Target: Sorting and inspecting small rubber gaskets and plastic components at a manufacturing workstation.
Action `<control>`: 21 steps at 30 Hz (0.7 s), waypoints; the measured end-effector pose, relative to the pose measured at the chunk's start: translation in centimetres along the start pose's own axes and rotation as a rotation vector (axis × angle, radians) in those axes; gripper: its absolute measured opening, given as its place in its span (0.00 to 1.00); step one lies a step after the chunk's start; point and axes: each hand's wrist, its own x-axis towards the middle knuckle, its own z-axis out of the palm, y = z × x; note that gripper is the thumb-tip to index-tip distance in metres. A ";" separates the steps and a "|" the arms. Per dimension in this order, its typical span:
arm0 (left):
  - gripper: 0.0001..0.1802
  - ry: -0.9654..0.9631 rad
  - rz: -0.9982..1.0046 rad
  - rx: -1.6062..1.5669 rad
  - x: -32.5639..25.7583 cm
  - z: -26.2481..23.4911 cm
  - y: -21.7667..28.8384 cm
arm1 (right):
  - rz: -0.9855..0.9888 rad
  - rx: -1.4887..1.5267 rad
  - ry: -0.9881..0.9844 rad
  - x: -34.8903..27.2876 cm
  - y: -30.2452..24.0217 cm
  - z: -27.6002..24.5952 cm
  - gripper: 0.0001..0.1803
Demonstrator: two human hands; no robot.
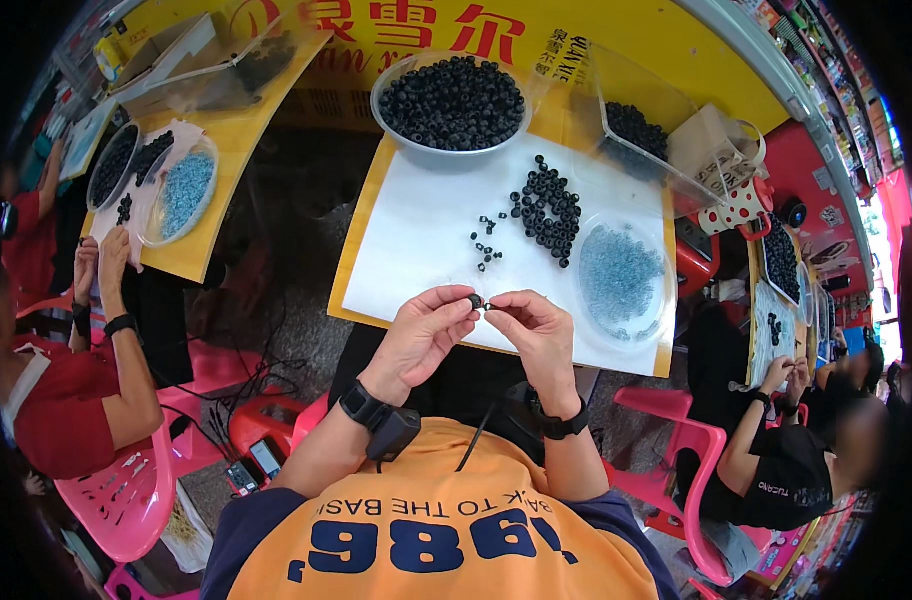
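Black ring (475, 300), small and round, is pinched in the fingers (463, 297) of the left hand (423, 335); a tiny dark piece (490, 306) sits closed in the fingers (504, 305) of the right hand (536, 335). The two parts almost touch between the fingertips, at the near edge of the white sheet. Table (351, 260), yellow-topped, lies beyond the fingers and carries that white sheet (421, 235). Large clear bowl (452, 102) of black rings stands at the far end of the sheet, well beyond the fingers. Clear tilted tray (636, 125) with more black rings is beyond and to the right. Shallow clear dish (621, 275) of pale blue beads rests just right of the right-hand fingers. Loose heap of black rings (548, 212) lies beyond the fingers, and a scatter of small dark pieces (487, 245) lies nearer, just beyond the fingertips. Black wristbands circle both wrists.
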 end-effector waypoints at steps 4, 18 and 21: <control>0.10 -0.004 0.015 0.038 -0.1 0.1 -0.3 | 0.009 -0.024 0.005 -0.3 -0.3 0.3 0.07; 0.10 -0.073 0.108 0.255 -0.7 0.1 0.1 | -0.205 -0.413 0.018 -1.2 -0.4 0.6 0.09; 0.12 -0.110 0.040 0.310 -0.7 -0.5 0.4 | -0.217 -0.433 -0.046 -0.6 -1.5 0.2 0.12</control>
